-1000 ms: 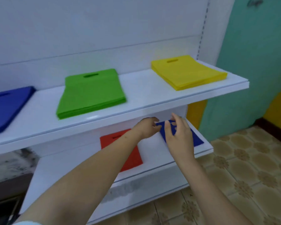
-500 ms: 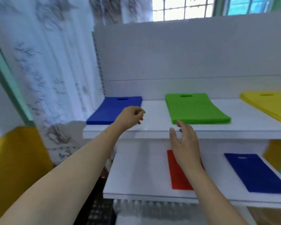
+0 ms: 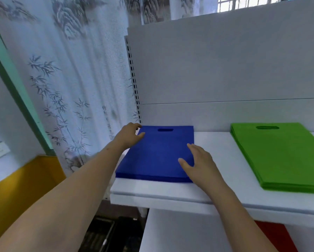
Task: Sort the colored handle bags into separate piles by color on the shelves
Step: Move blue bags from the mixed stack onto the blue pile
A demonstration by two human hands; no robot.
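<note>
Lying flat at the left end of the upper white shelf, the blue bag pile runs its long axis near to far, handle slot at the far end. Both hands, half a second ago in the air, now touch it: the left hand with loosely bent fingers at its far left corner, the right hand with straight, spread fingers at its near right edge. Green bag pile lies to the right, a bamboo-print curtain hangs left.

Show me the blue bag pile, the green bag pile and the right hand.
blue bag pile point(image 3: 158, 155): head view, top bag's middle.
green bag pile point(image 3: 283, 153): head view, top bag's middle.
right hand point(image 3: 200, 163): head view, back of hand.
</note>
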